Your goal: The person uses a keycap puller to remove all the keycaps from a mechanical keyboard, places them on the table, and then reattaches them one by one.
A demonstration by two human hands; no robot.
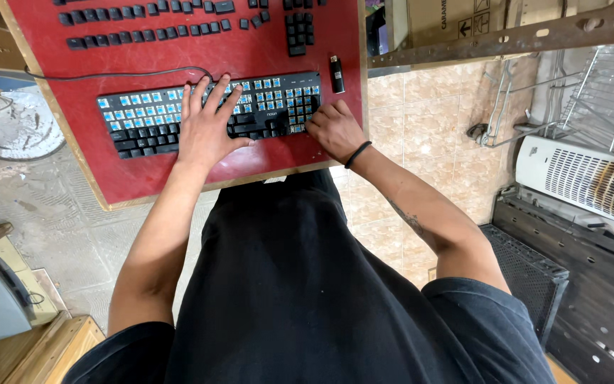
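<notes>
A black keyboard (143, 117) lies on a red tabletop (264, 43); many of its keycaps are off, showing blue switches. My left hand (207, 124) rests flat on the keyboard's middle with fingers spread. My right hand (334, 131) is curled at the keyboard's right end, its fingertips on the keys there; whether it pinches a keycap is hidden. Rows of loose black keycaps (143, 28) lie on the table beyond the keyboard.
A black lighter (337, 74) stands near the table's right edge. A cable (108, 74) runs left from the keyboard. On the tiled floor to the right are a white heater (577, 178), a black computer case (534, 277) and wire racks (605, 92).
</notes>
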